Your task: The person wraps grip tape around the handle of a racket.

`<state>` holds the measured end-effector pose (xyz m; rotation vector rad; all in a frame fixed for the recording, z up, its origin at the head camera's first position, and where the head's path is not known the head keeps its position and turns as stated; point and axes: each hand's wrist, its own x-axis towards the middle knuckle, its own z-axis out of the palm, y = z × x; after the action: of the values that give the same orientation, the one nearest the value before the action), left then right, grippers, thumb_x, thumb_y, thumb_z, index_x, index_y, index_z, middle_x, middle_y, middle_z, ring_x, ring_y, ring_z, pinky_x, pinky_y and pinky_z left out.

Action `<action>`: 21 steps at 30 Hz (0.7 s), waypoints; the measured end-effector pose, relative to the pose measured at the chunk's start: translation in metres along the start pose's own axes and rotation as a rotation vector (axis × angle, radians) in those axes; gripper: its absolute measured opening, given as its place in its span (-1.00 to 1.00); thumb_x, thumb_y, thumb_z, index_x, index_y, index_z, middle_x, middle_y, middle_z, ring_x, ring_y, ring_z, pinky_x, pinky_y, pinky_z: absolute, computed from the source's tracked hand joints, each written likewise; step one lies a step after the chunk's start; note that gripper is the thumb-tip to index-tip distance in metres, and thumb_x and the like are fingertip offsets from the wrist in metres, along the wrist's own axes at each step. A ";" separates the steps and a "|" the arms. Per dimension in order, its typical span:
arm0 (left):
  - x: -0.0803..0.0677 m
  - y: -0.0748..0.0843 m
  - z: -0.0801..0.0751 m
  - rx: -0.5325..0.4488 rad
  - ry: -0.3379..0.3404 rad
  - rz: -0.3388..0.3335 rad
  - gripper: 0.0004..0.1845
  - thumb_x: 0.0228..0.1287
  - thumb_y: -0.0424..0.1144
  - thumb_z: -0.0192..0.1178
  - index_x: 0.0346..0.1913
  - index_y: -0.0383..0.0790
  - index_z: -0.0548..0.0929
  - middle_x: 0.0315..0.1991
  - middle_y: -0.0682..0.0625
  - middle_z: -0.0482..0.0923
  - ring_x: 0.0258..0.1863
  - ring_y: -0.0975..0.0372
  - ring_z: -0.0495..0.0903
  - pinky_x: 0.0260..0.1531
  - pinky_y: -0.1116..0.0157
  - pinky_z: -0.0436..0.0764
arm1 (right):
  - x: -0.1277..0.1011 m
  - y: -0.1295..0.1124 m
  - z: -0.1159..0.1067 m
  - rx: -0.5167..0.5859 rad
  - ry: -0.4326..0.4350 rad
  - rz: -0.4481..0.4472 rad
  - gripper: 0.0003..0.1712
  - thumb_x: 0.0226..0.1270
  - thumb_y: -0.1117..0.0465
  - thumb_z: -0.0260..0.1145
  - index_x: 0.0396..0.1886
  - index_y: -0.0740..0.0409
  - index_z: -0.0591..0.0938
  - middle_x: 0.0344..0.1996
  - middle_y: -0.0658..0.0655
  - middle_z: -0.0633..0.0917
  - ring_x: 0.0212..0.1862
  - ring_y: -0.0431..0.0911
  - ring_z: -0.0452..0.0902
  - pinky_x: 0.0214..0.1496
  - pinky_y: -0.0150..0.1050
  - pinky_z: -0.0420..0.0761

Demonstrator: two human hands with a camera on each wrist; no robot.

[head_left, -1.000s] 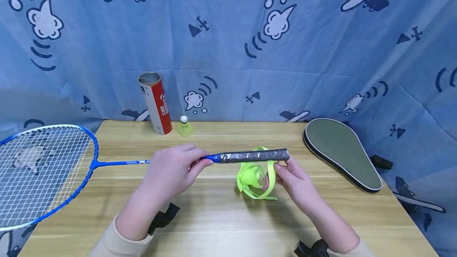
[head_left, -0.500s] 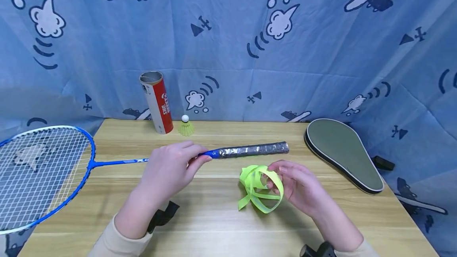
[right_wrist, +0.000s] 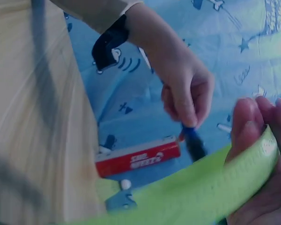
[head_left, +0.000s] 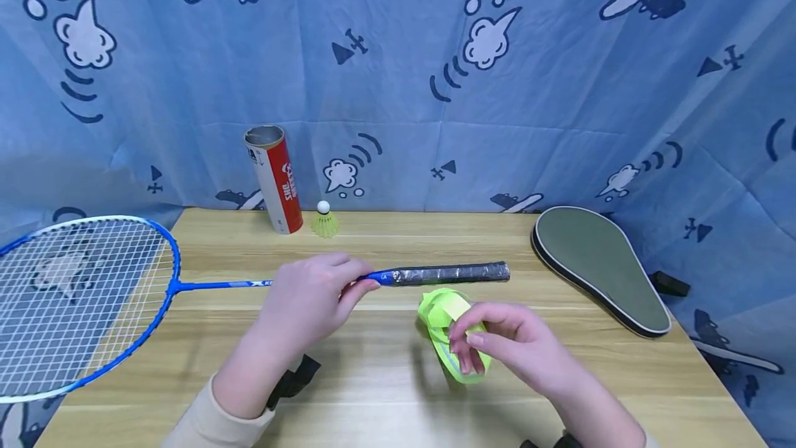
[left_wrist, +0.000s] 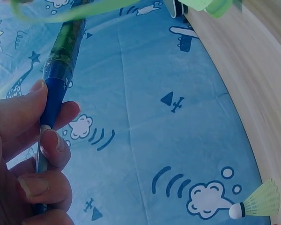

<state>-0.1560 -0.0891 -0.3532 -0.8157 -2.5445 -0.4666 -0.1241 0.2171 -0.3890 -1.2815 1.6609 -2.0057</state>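
Wooden surface [head_left: 385, 379] before a blue cartoon curtain: left hand [head_left: 311, 299] grips the badminton racket [head_left: 218, 285] at its shaft to steady it, right hand [head_left: 506, 341] pinches loose green grip tape [head_left: 444, 310] just below the racket's handle.

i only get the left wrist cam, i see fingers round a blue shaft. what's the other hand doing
Observer: The right hand pinches a bundle of neon green grip tape just above the table.
Operator: is the tape on the handle
Observer: No, it hangs apart, just in front of the racket handle.
Operator: where's the racket head
Observer: The racket head juts out past the table's left edge, while the left hand holds the shaft.
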 end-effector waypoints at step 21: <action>-0.001 0.011 0.007 0.004 0.003 0.062 -0.86 0.34 0.04 0.41 -0.16 0.11 0.81 -0.38 0.25 0.71 -0.53 0.40 0.60 -0.61 0.48 0.40 | 0.031 -0.021 0.028 -0.232 0.253 -0.037 -0.42 0.34 0.76 -0.03 0.36 0.58 0.37 -0.08 0.20 0.68 -0.21 -0.05 0.73 -0.35 -0.22 0.71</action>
<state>-0.1504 -0.0779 -0.3578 -0.8894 -2.5082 -0.4429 -0.1145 0.1840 -0.3571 -1.1750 2.0511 -2.1208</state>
